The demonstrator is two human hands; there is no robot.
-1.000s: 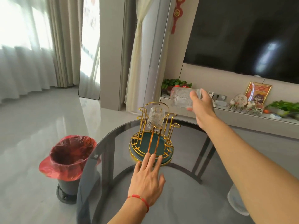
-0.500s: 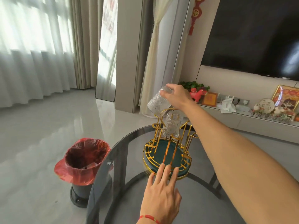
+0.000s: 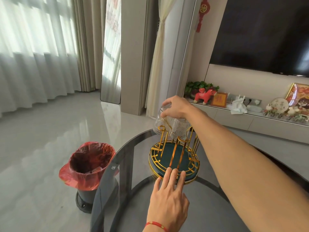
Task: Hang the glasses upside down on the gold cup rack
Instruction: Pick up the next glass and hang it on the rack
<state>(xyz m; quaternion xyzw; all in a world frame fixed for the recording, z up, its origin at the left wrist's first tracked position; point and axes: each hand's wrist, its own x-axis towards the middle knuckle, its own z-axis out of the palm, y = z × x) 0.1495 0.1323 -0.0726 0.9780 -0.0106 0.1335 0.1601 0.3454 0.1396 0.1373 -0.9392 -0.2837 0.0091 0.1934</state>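
At rack [image 3: 173, 158] 12 o'clock, R hand [image 3: 175, 107] clamps inverted glass [image 3: 161, 124] over prong; L hand [image 3: 168, 198] fingers spread, steadying base.

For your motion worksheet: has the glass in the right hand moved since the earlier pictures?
Yes. The glass came leftward and down from above-right of the rack, turning mouth-down over a prong, held by the right hand.

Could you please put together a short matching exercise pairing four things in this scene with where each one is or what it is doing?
Things:
1. right hand
2. left hand
3. gold rack
4. bin

Places or states:
A. on the floor beside the table
B. fingertips on the rack's base rim
C. holding a glass upside down
D. standing on the glass table

Pairs: 1-C, 2-B, 3-D, 4-A
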